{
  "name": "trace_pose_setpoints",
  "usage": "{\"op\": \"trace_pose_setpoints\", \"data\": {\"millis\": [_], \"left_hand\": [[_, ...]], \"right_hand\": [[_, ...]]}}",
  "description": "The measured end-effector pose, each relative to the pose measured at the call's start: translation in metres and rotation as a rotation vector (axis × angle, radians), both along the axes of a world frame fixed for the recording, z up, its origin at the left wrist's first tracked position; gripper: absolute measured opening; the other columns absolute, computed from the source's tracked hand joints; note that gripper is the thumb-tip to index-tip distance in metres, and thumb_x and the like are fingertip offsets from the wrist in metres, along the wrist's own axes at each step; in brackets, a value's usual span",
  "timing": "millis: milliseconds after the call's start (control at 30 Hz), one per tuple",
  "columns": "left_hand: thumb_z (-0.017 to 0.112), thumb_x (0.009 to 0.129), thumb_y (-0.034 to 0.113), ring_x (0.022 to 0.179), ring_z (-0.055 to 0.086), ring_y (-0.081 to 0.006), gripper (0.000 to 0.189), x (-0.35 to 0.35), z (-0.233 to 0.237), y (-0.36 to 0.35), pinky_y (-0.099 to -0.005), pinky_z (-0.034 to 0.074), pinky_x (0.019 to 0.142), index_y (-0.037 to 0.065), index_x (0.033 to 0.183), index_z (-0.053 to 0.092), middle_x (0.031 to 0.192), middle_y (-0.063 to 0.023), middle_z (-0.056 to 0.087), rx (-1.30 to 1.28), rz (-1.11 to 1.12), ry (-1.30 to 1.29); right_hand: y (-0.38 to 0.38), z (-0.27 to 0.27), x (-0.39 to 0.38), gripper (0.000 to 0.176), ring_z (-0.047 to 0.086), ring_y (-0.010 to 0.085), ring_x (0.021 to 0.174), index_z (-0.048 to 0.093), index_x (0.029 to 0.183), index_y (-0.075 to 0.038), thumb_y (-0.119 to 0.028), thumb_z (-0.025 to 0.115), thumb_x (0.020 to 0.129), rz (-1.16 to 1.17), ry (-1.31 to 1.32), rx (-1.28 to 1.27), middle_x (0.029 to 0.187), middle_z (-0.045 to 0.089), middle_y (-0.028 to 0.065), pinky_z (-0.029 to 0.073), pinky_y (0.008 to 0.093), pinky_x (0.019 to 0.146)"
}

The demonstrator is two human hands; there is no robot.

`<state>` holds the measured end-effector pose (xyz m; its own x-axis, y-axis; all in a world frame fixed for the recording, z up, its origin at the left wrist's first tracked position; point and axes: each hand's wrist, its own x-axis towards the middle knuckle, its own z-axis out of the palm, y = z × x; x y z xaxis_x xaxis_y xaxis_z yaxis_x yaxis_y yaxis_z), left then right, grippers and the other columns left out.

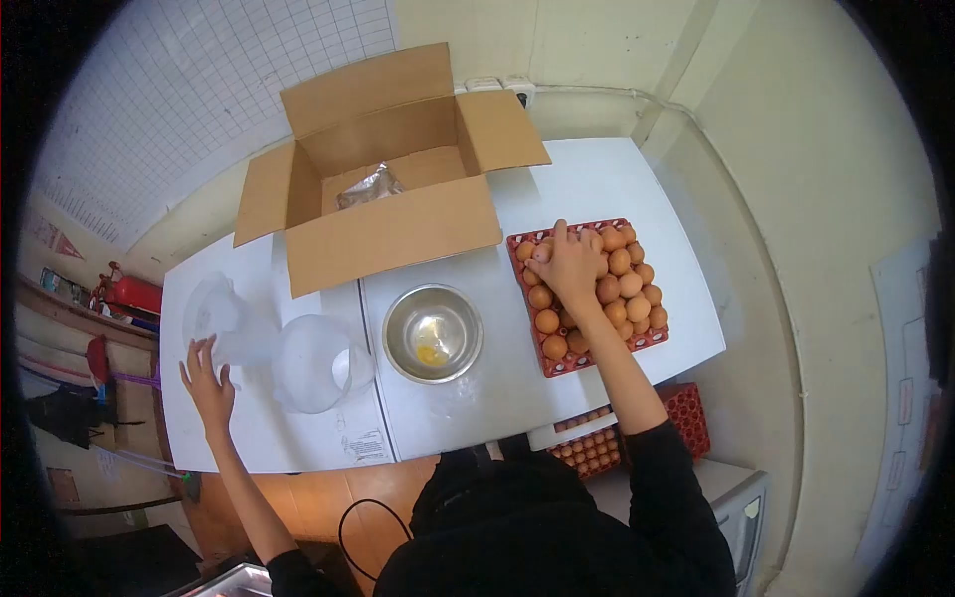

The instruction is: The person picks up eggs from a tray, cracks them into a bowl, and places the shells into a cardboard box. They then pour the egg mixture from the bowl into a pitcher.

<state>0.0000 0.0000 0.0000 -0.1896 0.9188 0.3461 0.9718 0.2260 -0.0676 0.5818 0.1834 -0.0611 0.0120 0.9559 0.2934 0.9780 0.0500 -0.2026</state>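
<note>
Soft, even light falls from overhead, bright on the white tabletop [597, 189] with no harsh glare. The steel bowl [403, 328] carries pale reflections on its wall. The cardboard box [398, 234] throws a faint shadow beneath its front flap. The eggs [627, 289] at 3 o'clock look crisp; the clear plastic containers [313, 363] at 9 o'clock read hazy. Fisheye distortion bows the tabletop edges, a black vignette rings the frame, and 8 o'clock is dim.

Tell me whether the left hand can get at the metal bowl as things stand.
Probably yes: the left hand rests on the table, and the metal bowl stands open nearby; only clear plastic bags lie between, low enough to reach over.
</note>
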Motion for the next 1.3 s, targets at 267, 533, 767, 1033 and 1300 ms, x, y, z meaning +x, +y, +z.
{"op": "trace_pose_setpoints", "data": {"millis": [267,533,767,1033,1300], "left_hand": [[0.059,0.086,-0.002,0.095,0.057,-0.0261,0.017,0.202,0.048,0.035,-0.0354,0.044,0.089,-0.001,0.103,0.059,0.101,-0.0122,0.060,0.688,-0.315,-0.499],[0.063,0.095,0.017,0.121,0.053,-0.0203,0.058,0.411,-0.059,0.040,-0.0364,0.042,0.104,0.007,0.146,0.037,0.133,-0.0100,0.051,-0.607,-0.376,-2.503],[0.064,0.094,0.012,0.117,0.056,-0.0223,0.058,0.411,-0.081,0.008,-0.0360,0.045,0.102,0.005,0.146,0.038,0.133,-0.0118,0.052,-0.522,-0.299,-2.352],[0.066,0.093,0.012,0.106,0.062,-0.0193,0.054,0.284,-0.073,0.015,-0.0339,0.051,0.096,0.005,0.143,0.045,0.121,-0.0129,0.061,-0.217,-0.307,-2.039],[0.066,0.092,0.012,0.110,0.059,-0.0195,0.057,0.221,-0.071,0.007,-0.0347,0.049,0.099,0.002,0.143,0.042,0.123,-0.0133,0.059,-0.091,-0.292,-1.996]], "right_hand": [[-0.019,0.024,0.010,0.057,0.058,0.0319,0.094,0.054,0.110,-0.004,-0.027,0.081,0.065,-0.070,0.274,0.155,0.101,0.066,0.0165,0.045,0.0440,0.088],[-0.145,0.026,-0.012,0.061,0.058,0.0222,0.095,0.050,0.117,-0.003,-0.016,0.083,0.067,0.049,0.942,0.012,0.093,0.062,0.0075,0.046,0.0354,0.081],[-0.173,0.024,0.008,0.061,0.060,0.0277,0.101,0.052,0.121,-0.004,-0.016,0.084,0.070,0.193,0.613,-0.110,0.107,0.062,0.0125,0.047,0.0377,0.086],[-0.118,0.007,0.084,0.048,0.052,0.0303,0.097,0.061,0.109,-0.015,-0.009,0.073,0.064,0.357,-0.165,-0.024,0.097,0.058,0.0103,0.041,0.0425,0.082],[-0.117,0.048,0.060,0.049,0.057,0.0326,0.083,0.057,0.115,-0.012,-0.016,0.076,0.069,0.383,0.056,-0.053,0.088,0.060,0.0121,0.047,0.0434,0.069]]}}
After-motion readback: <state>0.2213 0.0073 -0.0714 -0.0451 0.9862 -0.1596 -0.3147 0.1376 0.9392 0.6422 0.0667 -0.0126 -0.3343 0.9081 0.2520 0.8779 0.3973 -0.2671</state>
